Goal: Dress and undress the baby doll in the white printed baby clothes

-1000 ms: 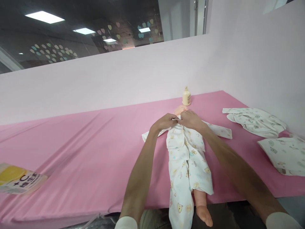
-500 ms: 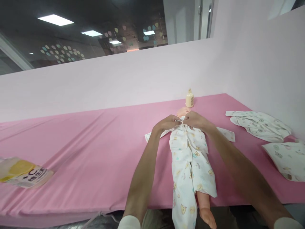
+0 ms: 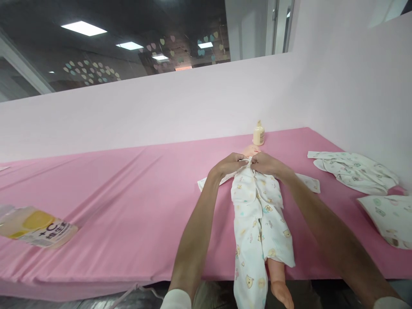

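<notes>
On the pink-covered table lies a baby doll (image 3: 277, 286) on its back, dressed in a white printed baby outfit (image 3: 257, 201). Both sleeves stretch out sideways, and one bare leg sticks out below the right trouser leg. At the neckline, my left hand (image 3: 232, 164) pinches the collar from the left side. My right hand (image 3: 265, 164) is closed on the collar opposite, the two hands almost touching. White edging shows between the fingers; any fastener there is too small to make out. The doll's head is mostly hidden behind my hands.
A cream pump bottle (image 3: 259, 135) stands beyond the doll's head. Printed baby clothes (image 3: 357, 171) lie at the right, with a folded printed cloth (image 3: 389, 219) nearer me. A yellow-labelled bottle (image 3: 38, 227) lies at the left. The table's front edge (image 3: 96, 285) runs below my arms.
The view has shifted slightly, so everything sits a little further right. My hands stay at the collar, fingers still closed, with only a small movement of the white edging.
</notes>
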A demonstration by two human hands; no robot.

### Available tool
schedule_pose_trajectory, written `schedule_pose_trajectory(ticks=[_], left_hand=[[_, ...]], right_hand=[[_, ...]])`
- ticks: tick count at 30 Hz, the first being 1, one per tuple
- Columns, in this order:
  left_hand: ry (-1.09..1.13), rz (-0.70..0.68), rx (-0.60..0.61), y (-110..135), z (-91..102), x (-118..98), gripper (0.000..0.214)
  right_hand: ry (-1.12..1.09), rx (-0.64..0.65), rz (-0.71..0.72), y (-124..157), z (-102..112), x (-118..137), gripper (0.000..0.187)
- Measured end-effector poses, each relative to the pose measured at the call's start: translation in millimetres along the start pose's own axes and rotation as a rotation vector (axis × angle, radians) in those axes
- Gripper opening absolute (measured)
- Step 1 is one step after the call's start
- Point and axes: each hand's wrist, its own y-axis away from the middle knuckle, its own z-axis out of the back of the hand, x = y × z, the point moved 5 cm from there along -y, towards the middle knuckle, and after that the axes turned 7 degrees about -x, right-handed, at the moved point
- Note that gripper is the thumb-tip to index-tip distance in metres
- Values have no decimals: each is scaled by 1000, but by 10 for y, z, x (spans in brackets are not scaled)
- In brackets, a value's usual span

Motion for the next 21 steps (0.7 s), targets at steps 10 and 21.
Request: schedule_pose_trajectory(ticks=[10, 21], left_hand=[[-341, 86, 30, 155, 256, -12, 25], [-760, 22, 108, 216, -63, -222, 30]], right_hand=[[305, -141, -148, 133, 330, -151, 25], [578, 41, 51, 322, -59, 218, 9]])
